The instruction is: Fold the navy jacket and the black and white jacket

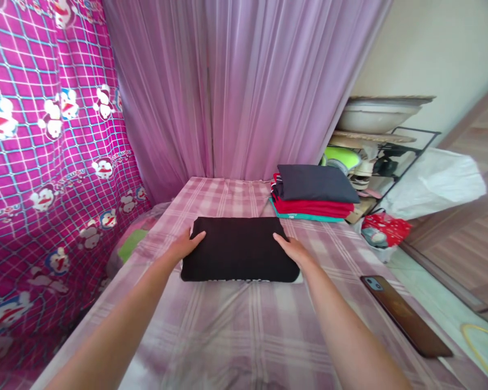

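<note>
Both forearms are extended forward over the near part of the bed [244, 336], which is covered by a pink checked sheet. The left hand [186, 245] is laid flat, fingers spread, on the left edge of a folded black garment [239, 249]; nothing is gripped. The right hand [293, 250] is laid open, palm down, on the garment's right edge, likewise without a grasp. The garment is found flat at the middle of the bed, its long sides parallel to the near edge.

A dark phone [404, 314] is seen lying near the bed's right edge, apart from the right forearm. Bare sheet is noted between the garment and the near edge, and on both sides of it.

At the far right corner a stack of folded clothes [313, 194] is placed, well apart from the garment. The far edge is met by a mauve curtain [236, 86]; the left edge is bordered by a pink cartoon-print cloth [44, 151].
</note>
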`<state>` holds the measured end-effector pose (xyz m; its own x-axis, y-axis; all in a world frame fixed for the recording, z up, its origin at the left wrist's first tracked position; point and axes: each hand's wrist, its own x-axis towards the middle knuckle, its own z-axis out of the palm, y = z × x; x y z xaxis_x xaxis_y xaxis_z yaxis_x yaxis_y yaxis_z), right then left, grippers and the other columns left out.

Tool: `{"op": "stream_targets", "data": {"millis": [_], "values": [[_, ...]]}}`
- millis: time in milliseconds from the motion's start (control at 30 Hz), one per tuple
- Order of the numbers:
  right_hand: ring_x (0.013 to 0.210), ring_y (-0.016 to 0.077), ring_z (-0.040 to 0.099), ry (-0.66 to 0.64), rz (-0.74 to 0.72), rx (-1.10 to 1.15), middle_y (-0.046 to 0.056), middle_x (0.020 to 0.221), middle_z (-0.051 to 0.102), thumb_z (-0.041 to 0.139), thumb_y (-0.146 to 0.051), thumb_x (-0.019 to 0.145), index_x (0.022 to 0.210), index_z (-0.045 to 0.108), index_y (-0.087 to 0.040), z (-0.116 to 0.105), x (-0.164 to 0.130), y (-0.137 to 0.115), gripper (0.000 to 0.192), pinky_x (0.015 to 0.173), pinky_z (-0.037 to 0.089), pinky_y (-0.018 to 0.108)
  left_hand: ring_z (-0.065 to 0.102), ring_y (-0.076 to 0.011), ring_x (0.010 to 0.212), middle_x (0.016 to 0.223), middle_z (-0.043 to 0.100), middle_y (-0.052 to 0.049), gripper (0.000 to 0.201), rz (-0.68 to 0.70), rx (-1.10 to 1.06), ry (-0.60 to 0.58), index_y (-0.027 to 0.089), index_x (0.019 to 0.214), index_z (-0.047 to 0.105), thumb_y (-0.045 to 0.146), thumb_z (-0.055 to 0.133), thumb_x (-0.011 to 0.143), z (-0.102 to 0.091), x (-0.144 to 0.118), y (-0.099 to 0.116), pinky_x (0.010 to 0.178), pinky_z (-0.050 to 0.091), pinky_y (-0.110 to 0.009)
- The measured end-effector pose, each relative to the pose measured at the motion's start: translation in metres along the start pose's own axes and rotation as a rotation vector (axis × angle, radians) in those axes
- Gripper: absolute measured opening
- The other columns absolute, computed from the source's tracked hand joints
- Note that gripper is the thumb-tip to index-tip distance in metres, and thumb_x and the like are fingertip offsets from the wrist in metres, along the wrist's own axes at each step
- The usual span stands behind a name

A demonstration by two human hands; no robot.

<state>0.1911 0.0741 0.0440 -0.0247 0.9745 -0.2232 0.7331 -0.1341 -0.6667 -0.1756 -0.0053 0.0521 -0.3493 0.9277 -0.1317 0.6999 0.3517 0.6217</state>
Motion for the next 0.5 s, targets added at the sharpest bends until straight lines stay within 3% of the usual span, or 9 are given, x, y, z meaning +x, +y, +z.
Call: {"op": "stream_targets", "data": {"millis": [167,233,400,500], "values": [[0.114,0.03,0.064,0.105,-0.02,-0.131,0.017,0.119,0.07,0.047,-0.064,0.089,0.121,0.069,-0.015,-0.003,-0.012,-0.029,0.062,0.095,0.048,0.039,0.066,-0.0257,0.113,0.133,0.063,-0.015,0.079,-0.131,-0.273,-0.009,0.02,0.152,0.029,0.052,0.059,0.087,0.001,-0.005,0.015,0.087,0.055,-0.036],[0.115,0.0313,0.064,0.127,-0.032,-0.173,0.017,0.12,0.07,0.046,-0.063,0.09,0.123,0.068,-0.015,-0.01,-0.02,-0.04,0.062,0.095,0.048,0.04,0.068,-0.0246,0.11,0.132,0.064,-0.013,0.079,-0.152,-0.375,0.016,0.022,0.152,0.03,0.044,0.064,0.085,-0.004,-0.01,0.024,0.085,0.057,-0.034],[0.113,0.0336,0.064,0.185,-0.123,-0.161,0.016,0.119,0.07,0.047,-0.059,0.091,0.12,0.07,-0.018,-0.053,-0.038,-0.045,0.056,0.093,0.048,0.04,0.07,-0.023,0.1,0.127,0.067,-0.008,0.072,0.007,-0.512,0.05,0.029,0.149,0.036,0.038,0.067,0.084,-0.016,-0.023,0.048,0.084,0.058,-0.037],[0.111,0.0323,0.065,0.17,-0.139,-0.101,0.014,0.116,0.072,0.048,-0.058,0.09,0.119,0.071,-0.019,-0.085,-0.038,-0.021,0.053,0.092,0.048,0.039,0.067,-0.0226,0.108,0.131,0.064,-0.009,0.071,0.154,-0.422,0.054,0.029,0.15,0.035,0.04,0.065,0.086,0.001,-0.029,0.063,0.09,0.056,-0.037]]}}
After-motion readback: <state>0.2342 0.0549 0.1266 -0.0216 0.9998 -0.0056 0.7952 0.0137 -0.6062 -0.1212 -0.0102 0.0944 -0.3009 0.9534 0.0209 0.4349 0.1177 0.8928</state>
